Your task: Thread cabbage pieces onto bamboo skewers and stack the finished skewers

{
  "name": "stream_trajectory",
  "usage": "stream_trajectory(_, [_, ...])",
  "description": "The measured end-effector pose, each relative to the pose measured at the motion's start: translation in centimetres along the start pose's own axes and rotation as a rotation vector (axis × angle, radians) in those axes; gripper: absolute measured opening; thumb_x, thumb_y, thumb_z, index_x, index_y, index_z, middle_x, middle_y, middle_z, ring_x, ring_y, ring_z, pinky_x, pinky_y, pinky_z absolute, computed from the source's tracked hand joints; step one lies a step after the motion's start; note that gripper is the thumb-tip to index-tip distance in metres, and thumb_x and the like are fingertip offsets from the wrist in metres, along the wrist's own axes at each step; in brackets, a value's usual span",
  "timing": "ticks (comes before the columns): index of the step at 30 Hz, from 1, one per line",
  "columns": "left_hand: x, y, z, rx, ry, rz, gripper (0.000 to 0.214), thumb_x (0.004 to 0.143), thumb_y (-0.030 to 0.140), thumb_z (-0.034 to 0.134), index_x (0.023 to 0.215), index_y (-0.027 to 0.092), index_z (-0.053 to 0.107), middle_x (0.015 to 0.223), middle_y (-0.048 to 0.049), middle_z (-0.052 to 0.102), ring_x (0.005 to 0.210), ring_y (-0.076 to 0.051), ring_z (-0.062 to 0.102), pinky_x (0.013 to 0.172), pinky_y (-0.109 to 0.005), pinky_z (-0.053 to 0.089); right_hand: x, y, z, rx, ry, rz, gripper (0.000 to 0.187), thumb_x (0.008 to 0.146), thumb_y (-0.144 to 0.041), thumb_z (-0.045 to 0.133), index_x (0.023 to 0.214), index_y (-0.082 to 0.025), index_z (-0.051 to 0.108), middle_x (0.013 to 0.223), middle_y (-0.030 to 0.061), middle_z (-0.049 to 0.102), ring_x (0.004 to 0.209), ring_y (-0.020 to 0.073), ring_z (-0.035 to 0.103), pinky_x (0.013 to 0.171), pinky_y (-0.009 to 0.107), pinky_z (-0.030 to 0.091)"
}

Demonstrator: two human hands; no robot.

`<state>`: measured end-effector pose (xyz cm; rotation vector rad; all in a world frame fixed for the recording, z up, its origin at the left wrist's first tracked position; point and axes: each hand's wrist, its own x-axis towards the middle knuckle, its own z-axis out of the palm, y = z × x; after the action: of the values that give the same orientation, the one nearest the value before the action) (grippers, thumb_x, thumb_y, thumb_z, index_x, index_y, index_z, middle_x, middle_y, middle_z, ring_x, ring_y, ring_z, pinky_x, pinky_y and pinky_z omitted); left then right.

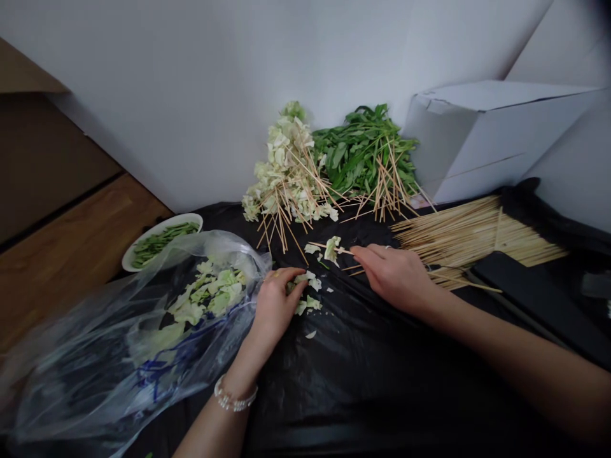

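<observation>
My right hand pinches a thin bamboo skewer that carries a piece of pale cabbage near its tip, low over the black plastic sheet. My left hand rests on the sheet, its fingers curled over a small heap of loose cabbage pieces. Just left of that hand lies a clear plastic bag with more cabbage leaves inside.
Skewered cabbage and skewered green leaves are piled against the wall. A bundle of bare skewers lies at the right beside a black tray. A white bowl of green beans sits left; a white box stands at the back right.
</observation>
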<state>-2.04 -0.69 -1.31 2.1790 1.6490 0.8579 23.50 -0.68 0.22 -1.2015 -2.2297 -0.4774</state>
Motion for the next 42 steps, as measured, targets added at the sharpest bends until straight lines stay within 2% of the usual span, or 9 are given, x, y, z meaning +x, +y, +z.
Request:
stream_trajectory(4, [-0.3, -0.4, 0.7, 0.164, -0.045, 0.063, 0.029, 0.082, 0.019, 0.068, 0.111, 0.019, 0.069, 0.108, -0.0080, 0.072, 0.103, -0.028, 0.062, 0.092, -0.042, 0.048, 0.0, -0.1, 0.1, 0.010, -0.014, -0.005, 0.027, 0.093, -0.014, 0.044, 0.108, -0.014, 0.067, 0.083, 0.0031, 0.070, 0.065, 0.0138, 0.060, 0.057, 0.028, 0.035])
stream_trajectory(9, [-0.5, -0.3, 0.6, 0.194, -0.043, 0.071, 0.026, 0.082, 0.018, 0.068, 0.108, 0.020, 0.069, 0.099, -0.0066, 0.073, 0.098, -0.028, 0.063, 0.087, -0.041, 0.050, 0.0, -0.2, 0.1, 0.008, -0.027, -0.013, 0.027, 0.093, -0.014, 0.045, 0.108, -0.014, 0.067, 0.080, 0.0023, 0.068, 0.064, 0.0139, 0.060, 0.056, 0.028, 0.034])
stream_trajectory(15, [-0.3, -0.1, 0.3, 0.105, 0.025, 0.101, 0.012, 0.087, 0.018, 0.061, 0.091, 0.022, 0.071, 0.090, -0.0045, 0.073, 0.088, -0.022, 0.066, 0.081, -0.037, 0.050, -0.1, -0.2, 0.2, 0.005, -0.034, -0.028, 0.027, 0.094, -0.015, 0.045, 0.108, -0.013, 0.067, 0.078, 0.0025, 0.067, 0.063, 0.0133, 0.058, 0.057, 0.027, 0.034])
stream_trajectory(19, [-0.2, 0.2, 0.1, 0.016, 0.104, 0.082, 0.021, 0.087, 0.015, 0.060, 0.105, 0.021, 0.069, 0.090, -0.0039, 0.072, 0.085, -0.019, 0.067, 0.080, -0.033, 0.050, -0.1, -0.2, 0.3, -0.008, -0.024, -0.039, 0.026, 0.094, -0.015, 0.045, 0.107, -0.014, 0.067, 0.076, 0.0016, 0.066, 0.062, 0.0136, 0.058, 0.056, 0.028, 0.033])
stream_trajectory(22, [-0.2, 0.6, 0.0, -0.107, 0.173, 0.085, 0.017, 0.090, 0.016, 0.057, 0.100, 0.021, 0.070, 0.092, -0.0034, 0.071, 0.087, -0.018, 0.066, 0.081, -0.031, 0.050, -0.1, -0.2, 0.3, -0.013, -0.019, -0.037, 0.025, 0.094, -0.015, 0.046, 0.106, -0.014, 0.067, 0.075, 0.0008, 0.065, 0.062, 0.0136, 0.058, 0.057, 0.028, 0.033])
stream_trajectory(28, [-0.2, 0.4, 0.8, -0.120, -0.021, 0.180, 0.018, 0.087, 0.014, 0.059, 0.099, 0.022, 0.070, 0.092, -0.0041, 0.073, 0.089, -0.020, 0.067, 0.082, -0.034, 0.051, -0.1, -0.2, 0.2, -0.006, -0.047, -0.031, 0.024, 0.093, -0.015, 0.047, 0.105, -0.015, 0.067, 0.075, 0.0013, 0.065, 0.063, 0.0136, 0.058, 0.058, 0.028, 0.032])
stream_trajectory(34, [-0.3, 0.6, 0.9, -0.093, -0.011, 0.162, 0.035, 0.090, 0.006, 0.044, 0.113, 0.021, 0.066, 0.108, -0.0059, 0.071, 0.103, -0.021, 0.064, 0.091, -0.037, 0.050, 0.0, -0.3, 0.2, 0.000, -0.060, -0.023, 0.026, 0.095, -0.016, 0.044, 0.105, -0.015, 0.067, 0.073, 0.0016, 0.064, 0.060, 0.0125, 0.055, 0.056, 0.027, 0.029])
stream_trajectory(39, [-0.4, 0.6, 1.1, -0.008, 0.019, 0.168, 0.017, 0.089, 0.025, 0.061, 0.105, 0.021, 0.065, 0.103, -0.0058, 0.070, 0.102, -0.023, 0.061, 0.092, -0.040, 0.048, 0.0, -0.3, 0.2, 0.012, -0.065, -0.015, 0.026, 0.094, -0.016, 0.043, 0.104, -0.015, 0.068, 0.073, 0.0014, 0.064, 0.060, 0.0125, 0.054, 0.055, 0.028, 0.029])
stream_trajectory(42, [-0.4, 0.3, 1.2, 0.034, 0.049, 0.171, 0.008, 0.087, 0.021, 0.062, 0.095, 0.020, 0.064, 0.093, -0.0046, 0.069, 0.093, -0.023, 0.061, 0.086, -0.039, 0.048, 0.0, -0.4, 0.2, 0.007, -0.073, -0.020, 0.026, 0.094, -0.016, 0.043, 0.102, -0.015, 0.068, 0.073, 0.0015, 0.064, 0.060, 0.0128, 0.054, 0.055, 0.028, 0.028])
